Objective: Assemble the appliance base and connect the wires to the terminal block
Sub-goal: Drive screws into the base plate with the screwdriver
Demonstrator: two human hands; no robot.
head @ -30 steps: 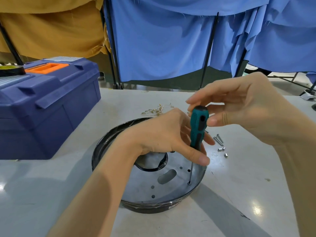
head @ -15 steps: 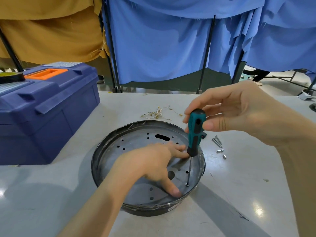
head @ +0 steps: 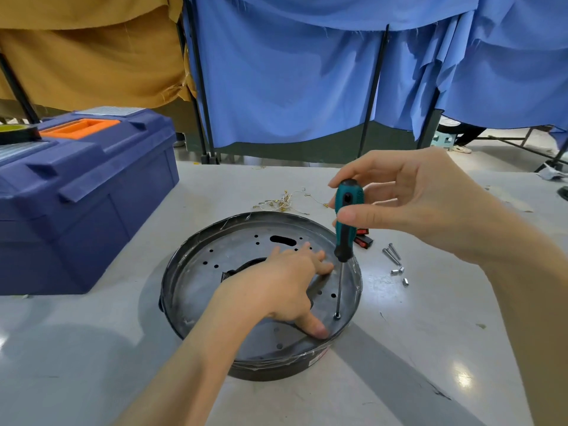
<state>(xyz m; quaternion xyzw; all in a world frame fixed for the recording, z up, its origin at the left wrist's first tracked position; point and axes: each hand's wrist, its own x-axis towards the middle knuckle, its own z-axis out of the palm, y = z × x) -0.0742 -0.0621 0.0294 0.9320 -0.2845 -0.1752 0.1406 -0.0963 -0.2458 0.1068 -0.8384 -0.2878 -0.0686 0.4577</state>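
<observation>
A round dark appliance base (head: 196,259) with a perforated grey metal plate inside lies on the table in front of me. My left hand (head: 285,287) presses flat on the plate, fingers spread and thumb near the front rim. My right hand (head: 408,204) pinches the teal-and-black handle of a screwdriver (head: 347,222) held upright, its tip on a screw (head: 337,316) at the plate's right edge. A bundle of thin wires with brass terminals (head: 282,202) lies behind the base. A small black and red part (head: 364,239) sits half hidden behind the screwdriver.
A blue toolbox (head: 76,192) with an orange handle stands at the left, a tape roll (head: 15,132) on its lid. Several loose screws and nuts (head: 395,262) lie right of the base. Blue and ochre cloth hangs on frames behind the grey table (head: 92,348).
My left hand let go of the screwdriver shaft and dropped flat onto the plate. The screwdriver stays upright on the screw, and my view rose slightly.
</observation>
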